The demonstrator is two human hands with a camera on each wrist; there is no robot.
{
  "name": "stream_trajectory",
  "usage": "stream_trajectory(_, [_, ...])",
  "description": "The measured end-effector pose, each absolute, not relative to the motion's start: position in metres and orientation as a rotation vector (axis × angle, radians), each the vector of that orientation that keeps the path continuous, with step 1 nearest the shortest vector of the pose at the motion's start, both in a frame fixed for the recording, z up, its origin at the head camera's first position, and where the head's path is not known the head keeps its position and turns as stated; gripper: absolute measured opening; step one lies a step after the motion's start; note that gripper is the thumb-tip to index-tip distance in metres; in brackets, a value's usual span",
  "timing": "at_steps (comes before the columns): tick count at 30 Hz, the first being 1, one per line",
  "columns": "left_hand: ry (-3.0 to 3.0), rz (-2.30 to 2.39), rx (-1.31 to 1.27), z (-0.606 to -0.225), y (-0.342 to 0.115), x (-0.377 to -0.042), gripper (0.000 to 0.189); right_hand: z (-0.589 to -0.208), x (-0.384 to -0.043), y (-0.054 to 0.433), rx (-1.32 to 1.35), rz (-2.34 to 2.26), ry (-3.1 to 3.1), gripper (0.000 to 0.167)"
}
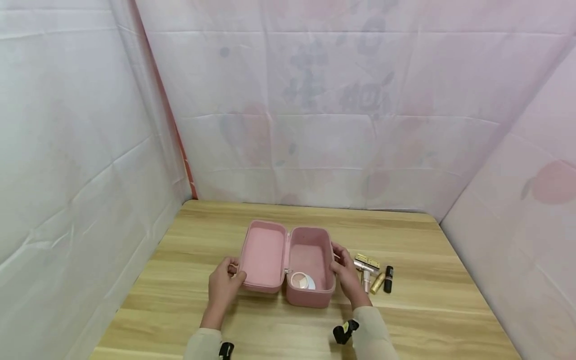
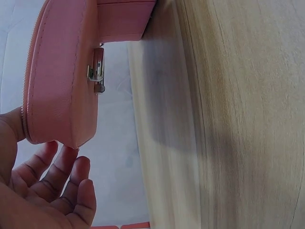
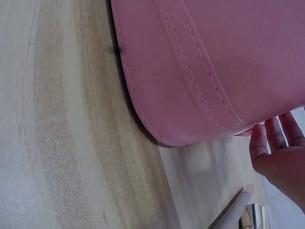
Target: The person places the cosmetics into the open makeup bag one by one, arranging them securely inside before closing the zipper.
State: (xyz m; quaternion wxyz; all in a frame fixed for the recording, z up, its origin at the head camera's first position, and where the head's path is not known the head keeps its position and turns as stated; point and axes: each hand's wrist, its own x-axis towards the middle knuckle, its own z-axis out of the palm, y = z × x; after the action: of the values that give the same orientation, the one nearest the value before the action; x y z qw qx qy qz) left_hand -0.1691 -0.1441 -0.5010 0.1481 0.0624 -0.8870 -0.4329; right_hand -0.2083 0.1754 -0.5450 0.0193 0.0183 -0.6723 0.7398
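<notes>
Fingers of the left hand (image 1: 224,282), half curled at the outer edge of a shallow, pink, leather-look lid (image 1: 264,255), thumb on the zipped rim and fingertips against the lid's underside, parted only by its thickness. Held so, probably, to bear the lid's weight, its outer edge raised above the table. Fingers of the right hand (image 1: 345,274) also bent, gripping the right-hand wall of a deep, round-cornered, pink leather-look box (image 1: 310,300), likely to steady it upright. Between both sets of fingers, then, the whole case: plain and smooth inside, faintly grained outside, with a stitched band (image 3: 200,62), a fine zip (image 2: 27,71) and a silvery metal clasp (image 2: 98,69) on the lid's outside. Left of the right fingers, inside the box's near end, a round, white-rimmed compact (image 1: 299,280) with beige and pinkish segments, against a pale, rounded piece (image 1: 311,283). Just right of those fingers, a silvery oblong pack with gold panels (image 1: 368,262), a pale pink tube (image 1: 366,283) and a small gold tube (image 1: 378,283); past them, a black tube (image 1: 388,279). Beneath, a wood-grained table (image 1: 279,330); farthest beyond the fingertips, pale printed sheeting (image 1: 324,140).
</notes>
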Motion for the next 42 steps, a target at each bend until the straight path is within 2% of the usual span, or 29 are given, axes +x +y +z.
stream_trajectory(11, [-2.509,-1.236,0.171,-0.503,-0.144,-0.169,0.023,-0.537,-0.201,0.173,0.018,2.171,-2.220,0.059])
stream_trajectory(25, [-2.534,-1.250,0.221,-0.510,-0.146,-0.161,0.023,-0.483,-0.175,0.194,0.252,1.118,-2.786,0.033])
stream_trajectory(31, [-2.492,-1.281,0.225,-0.510,-0.147,-0.161,0.023,-0.487,-0.167,0.206,0.310,0.877,-2.728,0.037])
stream_trajectory(42, [-2.407,-1.336,0.193,-0.511,-0.145,-0.163,0.022,-0.523,-0.160,0.220,0.165,0.935,-2.558,0.049])
